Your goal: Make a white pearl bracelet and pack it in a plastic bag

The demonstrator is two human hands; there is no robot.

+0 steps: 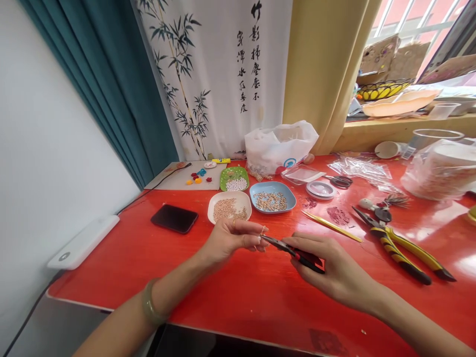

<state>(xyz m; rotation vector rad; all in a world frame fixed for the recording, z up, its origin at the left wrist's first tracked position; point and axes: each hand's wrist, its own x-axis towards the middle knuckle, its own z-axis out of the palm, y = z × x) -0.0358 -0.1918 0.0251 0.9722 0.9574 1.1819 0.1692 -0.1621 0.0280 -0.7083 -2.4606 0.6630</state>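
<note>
My right hand (323,258) is closed round the dark handles of a small pair of pliers (282,246). The pliers' tips reach left to a tiny gold-coloured piece (263,231), which my left hand (231,239) pinches between thumb and fingertips. What exactly the piece is, I cannot make out. Just beyond my left hand sits a cream dish (210,207) of small gold beads. To its right a blue dish (292,200) holds larger gold pieces, and behind them a green dish (223,181) contains white beads.
A phone (174,218) lies left on the red table (238,297). On the right are large yellow-and-black pliers (397,248), gold tweezers (330,226), scissors (341,182) and a round lidded container (320,189). A white plastic bag (275,148) stands at the back.
</note>
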